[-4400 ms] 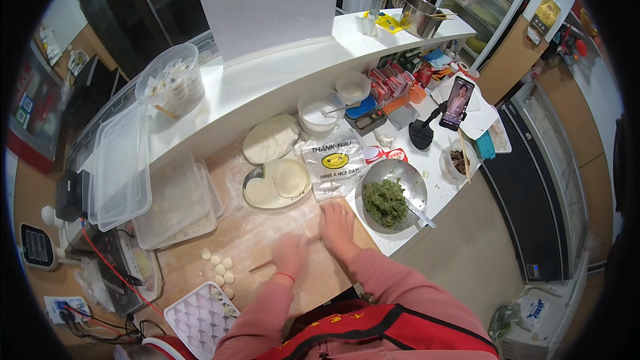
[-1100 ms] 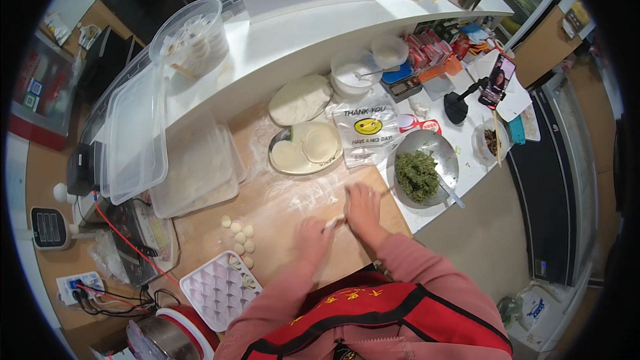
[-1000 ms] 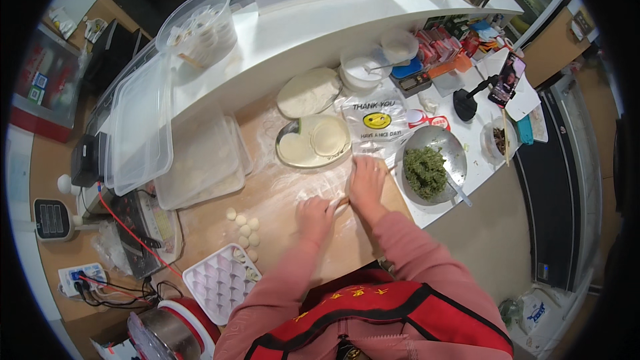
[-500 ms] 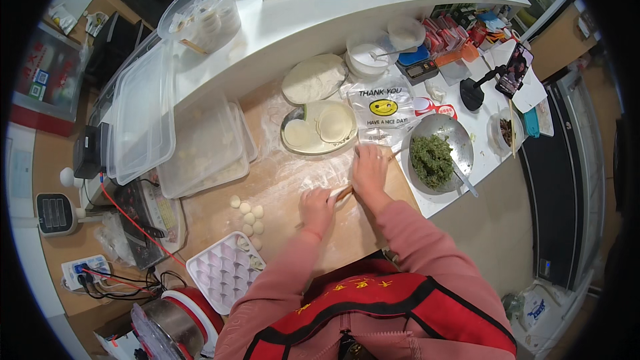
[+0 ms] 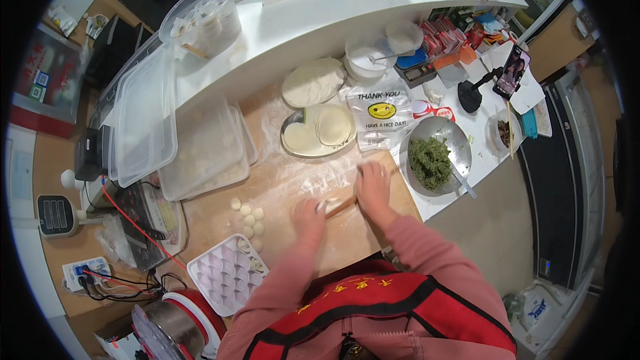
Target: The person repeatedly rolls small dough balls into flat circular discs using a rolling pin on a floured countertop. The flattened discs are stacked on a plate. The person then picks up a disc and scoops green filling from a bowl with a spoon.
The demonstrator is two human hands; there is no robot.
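A thin wooden rolling pin [image 5: 343, 206] lies slanting across the floured wooden board [image 5: 280, 190] in front of me. My right hand [image 5: 373, 188] is closed over its right end. Next to the pin's left end, my left hand [image 5: 309, 219] has its fingers bent round the edge of a small pale piece of dough [image 5: 331, 201]; the fingertips are partly blurred. Several small dough balls [image 5: 248, 211] sit left of my left hand. Beyond the pin, an oval tray [image 5: 311, 151] bears flat round dough wrappers [image 5: 335, 126].
On the right stands a metal bowl [image 5: 461, 150] of green filling with a spoon. A printed plastic bag [image 5: 383, 135] lies beside the oval tray. Translucent lidded boxes [image 5: 203, 160] are at left, and a white moulded tray [image 5: 223, 273] at near left. A phone [image 5: 513, 70] is on a stand.
My left hand has moved slightly left and nearer to me. The right hand has shifted a little nearer, and more of the rolling pin shows between the hands.
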